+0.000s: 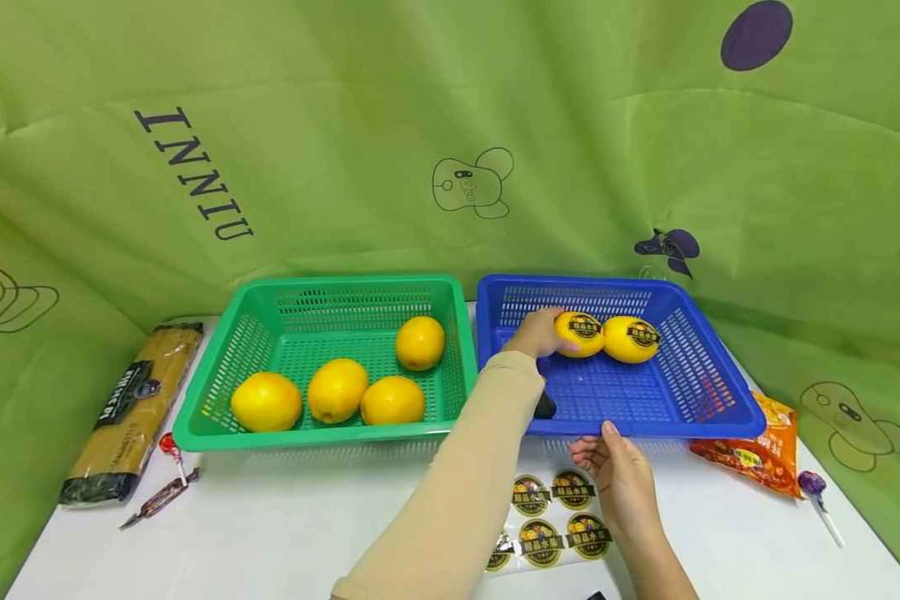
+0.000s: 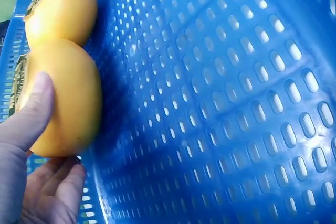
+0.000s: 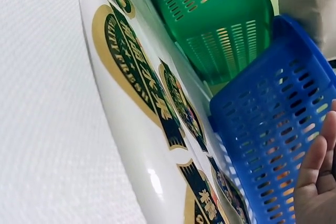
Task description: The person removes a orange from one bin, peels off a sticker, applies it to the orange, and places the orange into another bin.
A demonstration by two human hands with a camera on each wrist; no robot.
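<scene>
White table (image 1: 285, 533) under green cloth backdrop (image 1: 345, 125); left fingers (image 2: 32, 111) round labelled orange (image 1: 579, 333), right fingers (image 1: 607, 450) loose

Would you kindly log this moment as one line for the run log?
left hand: holds labelled orange in blue basket | right hand: open, fingertips at basket's front rim | sticker sheet: on table

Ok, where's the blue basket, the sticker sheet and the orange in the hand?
Blue plastic basket (image 1: 708, 392), head view, right wall.
White sticker sheet (image 1: 551, 517), head view, middle.
Round stickered orange (image 1: 579, 334), head view, its label.
</scene>
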